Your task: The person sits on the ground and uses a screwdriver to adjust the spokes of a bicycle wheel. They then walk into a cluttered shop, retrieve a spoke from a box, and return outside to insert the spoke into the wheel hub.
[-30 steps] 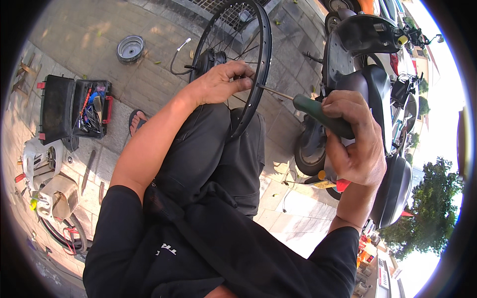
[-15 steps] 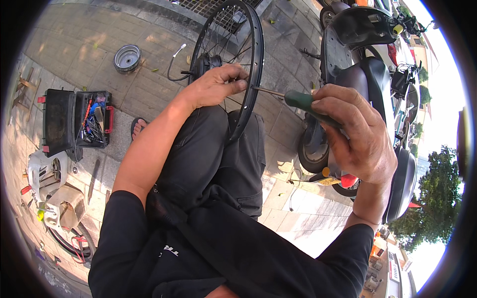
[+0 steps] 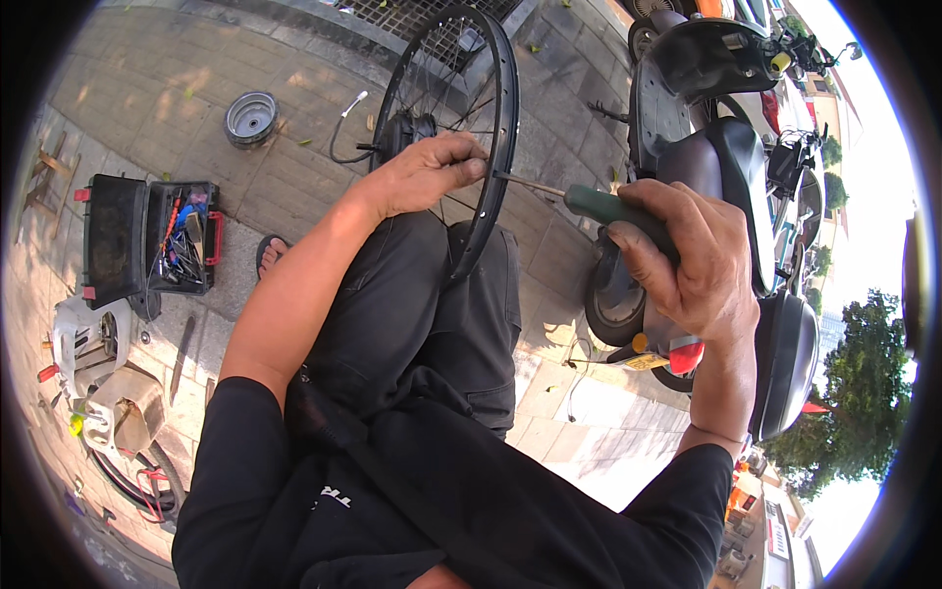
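Observation:
A black spoked wheel rim (image 3: 508, 98) stands upright against my knees, with a dark hub (image 3: 400, 135) on its left side. My left hand (image 3: 422, 177) is closed just inside the rim, thumb and fingers pinching what looks like a spoke; its end is hidden by the fingertips. My right hand (image 3: 692, 250) grips a screwdriver (image 3: 599, 203) by its green handle. The thin metal shaft points left, and its tip meets the outer face of the rim opposite my left fingertips. A cable with a white connector (image 3: 361, 96) runs from the hub.
An open black toolbox (image 3: 211, 285) full of tools sits at left, below a round metal drum (image 3: 251, 118) on the paving. Light-coloured plastic parts (image 3: 128, 407) and a tyre (image 3: 123, 481) lie at lower left. A parked scooter (image 3: 692, 162) stands close on the right.
My right hand has shifted a little left and down and turned on the handle, its thumb now further along it. The screwdriver tip stays at the rim. My left hand barely moves.

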